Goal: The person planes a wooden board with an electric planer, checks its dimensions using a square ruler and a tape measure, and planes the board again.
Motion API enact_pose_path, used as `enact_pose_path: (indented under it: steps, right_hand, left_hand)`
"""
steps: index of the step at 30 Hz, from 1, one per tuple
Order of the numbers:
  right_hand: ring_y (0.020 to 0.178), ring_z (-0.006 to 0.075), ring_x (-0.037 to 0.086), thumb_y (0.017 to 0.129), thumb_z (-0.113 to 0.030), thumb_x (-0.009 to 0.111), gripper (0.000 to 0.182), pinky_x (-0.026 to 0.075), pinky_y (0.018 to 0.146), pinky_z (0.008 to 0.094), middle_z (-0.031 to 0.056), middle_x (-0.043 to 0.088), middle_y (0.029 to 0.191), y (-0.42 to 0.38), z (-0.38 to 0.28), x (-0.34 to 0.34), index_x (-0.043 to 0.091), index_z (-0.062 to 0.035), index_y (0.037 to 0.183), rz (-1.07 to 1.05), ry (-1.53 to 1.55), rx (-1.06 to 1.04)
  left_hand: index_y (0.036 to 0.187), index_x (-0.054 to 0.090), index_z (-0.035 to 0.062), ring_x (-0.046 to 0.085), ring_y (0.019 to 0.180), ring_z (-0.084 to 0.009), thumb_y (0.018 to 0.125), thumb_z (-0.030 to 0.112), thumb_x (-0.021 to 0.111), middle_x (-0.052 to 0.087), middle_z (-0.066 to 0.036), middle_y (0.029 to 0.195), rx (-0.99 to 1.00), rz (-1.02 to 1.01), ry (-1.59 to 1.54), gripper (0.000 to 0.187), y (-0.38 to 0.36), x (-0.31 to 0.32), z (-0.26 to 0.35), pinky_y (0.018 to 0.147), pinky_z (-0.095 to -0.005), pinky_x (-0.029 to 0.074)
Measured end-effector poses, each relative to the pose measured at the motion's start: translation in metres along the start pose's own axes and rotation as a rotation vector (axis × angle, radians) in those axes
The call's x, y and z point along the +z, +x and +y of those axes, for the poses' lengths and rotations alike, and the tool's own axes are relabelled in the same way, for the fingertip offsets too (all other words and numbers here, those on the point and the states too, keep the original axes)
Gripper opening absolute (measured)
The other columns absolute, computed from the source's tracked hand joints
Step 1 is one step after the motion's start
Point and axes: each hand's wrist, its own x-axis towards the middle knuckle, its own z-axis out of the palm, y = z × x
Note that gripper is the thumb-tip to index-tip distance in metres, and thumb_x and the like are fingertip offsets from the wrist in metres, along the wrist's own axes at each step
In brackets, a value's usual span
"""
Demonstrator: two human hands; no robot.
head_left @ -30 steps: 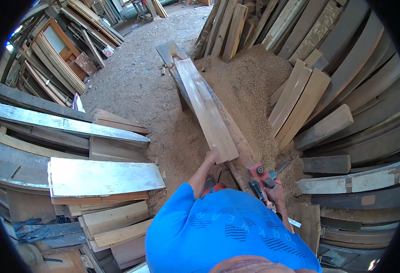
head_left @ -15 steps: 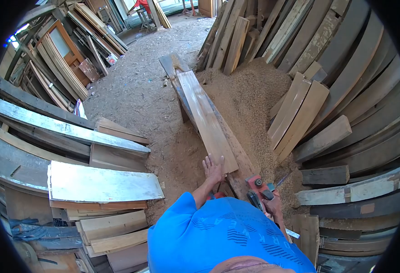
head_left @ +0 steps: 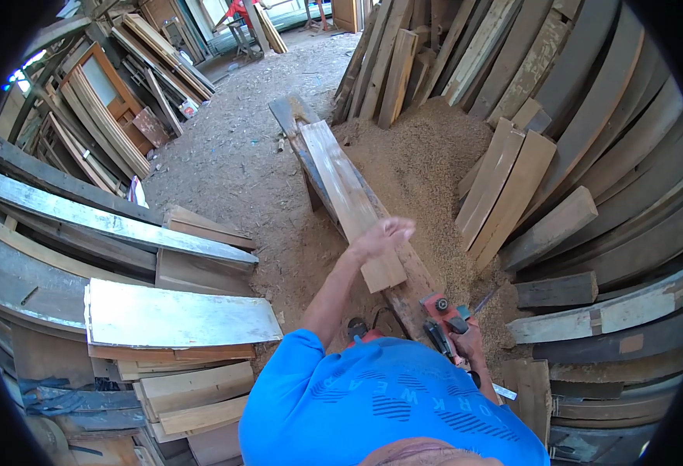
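A long pale wooden board (head_left: 328,159) lies lengthwise on a narrow, worn wooden bench (head_left: 411,289). Over the near part of the board is my left hand (head_left: 384,236), smeared by motion, its fingers loosely bent and nothing showing in them. My right hand (head_left: 467,342) is wrapped round the handle of a red electric planer (head_left: 437,304), which rests at the bench's near end, just beyond the board's end.
Wood shavings (head_left: 435,171) are heaped right of the bench. Planks (head_left: 505,186) lean along the right side. On the left are stacked boards, with a white panel (head_left: 182,312) on top. A door with a glass pane (head_left: 108,85) stands at the back left.
My left hand has lifted from flat on the board's near end and swung forward and right across it. My right hand stays on the planer.
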Motion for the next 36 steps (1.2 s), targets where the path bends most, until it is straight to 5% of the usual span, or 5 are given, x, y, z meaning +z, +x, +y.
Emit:
enact_pose_path:
  steps: [7,14,24,27,36]
  right_hand:
    - [0.102,0.0318,0.071,0.07,-0.03,0.08,0.049,0.055,0.092,0.0427,0.015,0.075,0.109,0.014,0.028,0.016,0.076,-0.0156,0.117,0.113,-0.015,-0.155]
    - [0.107,0.0358,0.067,0.069,-0.037,0.08,0.051,0.054,0.094,0.0427,0.0183,0.07,0.115,0.005,0.01,0.008,0.076,-0.0148,0.115,0.093,-0.1,-0.011]
    - [0.1,0.0332,0.072,0.07,-0.033,0.082,0.051,0.056,0.09,0.0424,0.017,0.075,0.109,0.017,0.031,0.01,0.076,-0.0138,0.117,0.011,-0.062,0.015]
    - [0.104,0.0329,0.071,0.071,-0.033,0.081,0.053,0.055,0.093,0.0421,0.0156,0.075,0.113,0.009,0.024,0.01,0.074,-0.0154,0.121,0.041,-0.07,-0.076]
    - [0.104,0.0269,0.071,0.07,-0.019,0.081,0.048,0.055,0.093,0.0377,0.0126,0.075,0.112,-0.002,-0.005,0.002,0.074,-0.0076,0.116,0.066,-0.13,0.031]
  left_hand:
    - [0.141,0.047,-0.005,0.069,0.1,-0.0199,0.09,0.08,0.048,0.068,-0.016,0.118,0.352,-0.565,-0.436,0.1,-0.106,0.132,0.26,0.089,-0.0349,0.055]
    - [0.088,0.065,-0.0014,0.055,0.052,-0.0153,0.105,0.052,0.046,0.056,-0.003,0.063,0.845,-0.336,-0.296,0.059,-0.16,0.185,0.306,0.051,-0.0315,0.051]
    - [0.089,0.065,0.0016,0.063,0.057,-0.0168,0.1,0.032,0.064,0.066,-0.012,0.065,1.661,-0.273,0.069,0.033,-0.136,0.112,0.31,0.061,-0.0267,0.053]
    - [0.074,0.056,0.0034,0.054,0.043,-0.0121,0.098,0.011,0.067,0.057,-0.005,0.053,1.595,0.116,-0.518,0.027,-0.136,0.146,0.294,0.058,-0.0336,0.057]
    - [0.073,0.057,-0.003,0.051,0.043,-0.0161,0.094,0.01,0.063,0.053,-0.007,0.054,1.35,-0.671,-0.462,0.026,-0.147,0.12,0.318,0.056,-0.0426,0.06]
